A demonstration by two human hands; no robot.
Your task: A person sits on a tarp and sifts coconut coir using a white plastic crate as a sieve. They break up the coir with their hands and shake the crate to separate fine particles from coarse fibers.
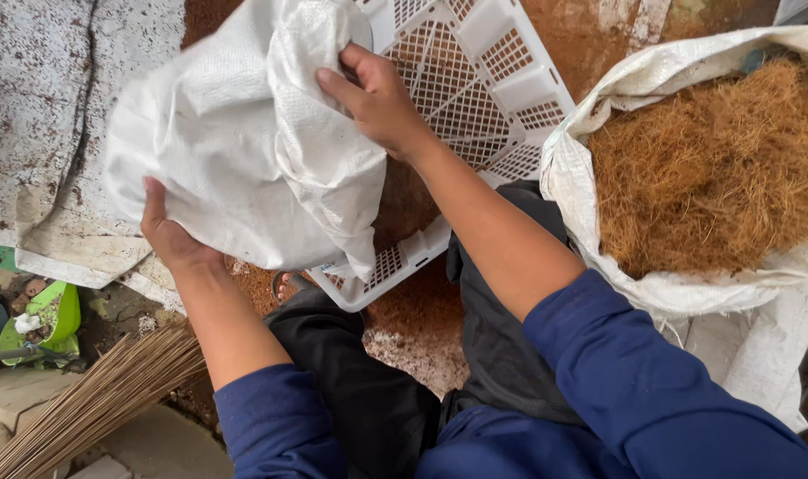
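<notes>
Sack handling, head view. White woven sack (244, 151) held up over white lattice crate (475, 80), above lap, both hands on it. Left hand (169, 235) cupped under lower left edge, fingers hidden behind fabric, thumb lying up along cloth: bearing from below. Right hand (377, 98) clenched on bunched fabric at upper right, thumb and fingers pinching a fold. Blue sleeves (634, 381) pushed back to elbows.

Fabric: limp, creases freely, no stiffness of its own; folds hang loose at bottom right corner. Judged light in itself. Contents not visible; bulge at middle suggests some fill, weight cannot be told. Weave looks slick, likely to slide through an open palm. Best grip judged at gathered folds or rolled rim, pinched, with second hand beneath bulge as now. Not fragile; snagging on crate lattice possible.

Surroundings: brown crumbly material (413, 310) under and beside crate. Second open sack (599, 239) at right, rim rolled down, filled with coarse orange-brown fibre (714, 168). Stick broom (93, 399) at lower left. Green scoop-like object (53, 319) at left edge, well apart from both hands.
</notes>
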